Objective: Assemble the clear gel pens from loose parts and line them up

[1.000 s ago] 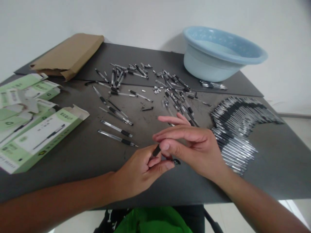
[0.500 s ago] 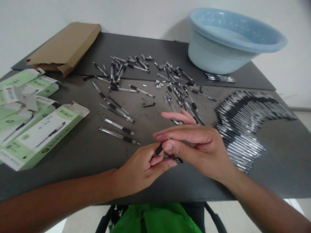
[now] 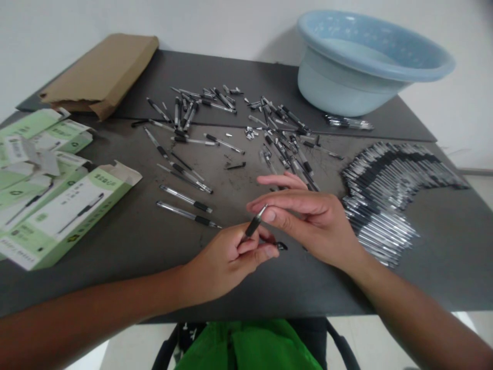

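Observation:
My left hand (image 3: 227,259) is closed around a pen (image 3: 253,225) with a black grip, its tip pointing up and to the right. My right hand (image 3: 308,221) pinches that tip between thumb and forefinger, with the other fingers stretched out above the dark table (image 3: 134,241). A small black pen cap (image 3: 282,246) shows just below my right thumb. Two whole pens (image 3: 187,205) lie on the table to the left of my hands.
Loose pens and pen parts (image 3: 231,128) lie scattered across the middle of the table. A neat row of assembled pens (image 3: 385,190) fans out on the right. A light blue basin (image 3: 365,61) stands at the back right. Green pen boxes (image 3: 57,205) and a brown envelope (image 3: 100,74) are on the left.
My right hand has slid up along the pen, so more of the black grip and the tip now show. The view has tilted slightly; the hands stay in the same spot.

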A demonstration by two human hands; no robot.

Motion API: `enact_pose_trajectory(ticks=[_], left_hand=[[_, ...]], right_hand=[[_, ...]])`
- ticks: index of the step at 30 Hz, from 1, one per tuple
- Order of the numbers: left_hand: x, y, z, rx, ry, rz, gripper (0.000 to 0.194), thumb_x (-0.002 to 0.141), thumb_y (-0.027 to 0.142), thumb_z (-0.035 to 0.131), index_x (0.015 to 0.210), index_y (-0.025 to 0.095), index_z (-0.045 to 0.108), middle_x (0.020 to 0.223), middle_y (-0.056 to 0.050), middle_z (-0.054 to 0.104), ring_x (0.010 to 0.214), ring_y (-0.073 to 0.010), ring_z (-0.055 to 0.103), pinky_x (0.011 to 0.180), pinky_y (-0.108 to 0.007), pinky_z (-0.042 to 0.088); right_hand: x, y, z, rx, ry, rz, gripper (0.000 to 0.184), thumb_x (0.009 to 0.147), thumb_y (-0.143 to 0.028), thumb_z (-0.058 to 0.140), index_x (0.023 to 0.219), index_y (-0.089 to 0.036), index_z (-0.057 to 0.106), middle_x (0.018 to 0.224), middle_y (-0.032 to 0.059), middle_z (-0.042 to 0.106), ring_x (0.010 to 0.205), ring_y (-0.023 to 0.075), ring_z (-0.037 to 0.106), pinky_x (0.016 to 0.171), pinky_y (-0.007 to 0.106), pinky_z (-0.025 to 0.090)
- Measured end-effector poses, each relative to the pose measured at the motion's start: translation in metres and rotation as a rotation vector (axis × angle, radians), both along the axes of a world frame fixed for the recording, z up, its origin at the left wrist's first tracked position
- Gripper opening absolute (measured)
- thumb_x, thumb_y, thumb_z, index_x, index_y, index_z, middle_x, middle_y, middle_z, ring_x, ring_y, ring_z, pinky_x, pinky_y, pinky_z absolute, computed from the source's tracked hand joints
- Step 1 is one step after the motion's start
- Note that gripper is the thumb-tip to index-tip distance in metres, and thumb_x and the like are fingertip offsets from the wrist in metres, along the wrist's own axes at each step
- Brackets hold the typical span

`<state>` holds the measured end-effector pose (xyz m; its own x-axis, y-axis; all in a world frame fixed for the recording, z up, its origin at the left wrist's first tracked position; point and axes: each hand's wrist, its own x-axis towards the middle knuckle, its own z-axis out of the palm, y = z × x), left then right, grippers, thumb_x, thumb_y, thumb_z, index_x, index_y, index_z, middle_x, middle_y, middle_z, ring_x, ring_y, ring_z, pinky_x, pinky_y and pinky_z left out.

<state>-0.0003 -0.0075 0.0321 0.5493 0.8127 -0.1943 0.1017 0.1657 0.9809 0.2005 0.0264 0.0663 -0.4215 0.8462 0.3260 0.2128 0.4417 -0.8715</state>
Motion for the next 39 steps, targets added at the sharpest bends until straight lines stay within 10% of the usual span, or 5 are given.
enact_pose_trajectory(ticks=[21, 27, 39], left_hand=[[0.001, 0.004, 0.002, 0.045, 0.137, 0.006, 0.042, 0.094, 0.034, 0.067, 0.068, 0.024, 0.035, 0.074, 0.002, 0.064, 0.075, -0.0163, 0.066, 0.063, -0.025, 0.049], [0.000, 0.018, 0.005, -0.120, -0.123, 0.193, 0.051, 0.095, 0.027, 0.069, 0.064, 0.021, 0.029, 0.093, -0.001, 0.073, 0.048, -0.0023, 0.048, 0.043, -0.017, 0.035], [-0.007, 0.024, -0.005, -0.204, -0.332, 0.220, 0.060, 0.093, 0.020, 0.078, 0.065, 0.018, 0.025, 0.092, 0.001, 0.077, 0.040, 0.0037, 0.048, 0.039, -0.009, 0.033]], right_hand=[[-0.007, -0.009, 0.004, 0.068, -0.063, -0.217, 0.008, 0.090, -0.030, 0.082, 0.094, -0.036, 0.084, 0.098, -0.0054, 0.085, 0.117, 0.0251, 0.073, 0.128, 0.053, 0.022], [0.022, 0.013, 0.004, -0.069, -0.042, 0.022, 0.050, 0.081, -0.042, 0.089, 0.129, -0.035, 0.077, 0.128, 0.0013, 0.079, 0.125, 0.0267, 0.069, 0.115, 0.046, 0.047], [0.021, 0.015, -0.011, -0.187, 0.016, 0.141, 0.039, 0.078, -0.028, 0.092, 0.117, -0.031, 0.082, 0.102, 0.0010, 0.082, 0.087, 0.0158, 0.076, 0.077, 0.028, 0.063]])
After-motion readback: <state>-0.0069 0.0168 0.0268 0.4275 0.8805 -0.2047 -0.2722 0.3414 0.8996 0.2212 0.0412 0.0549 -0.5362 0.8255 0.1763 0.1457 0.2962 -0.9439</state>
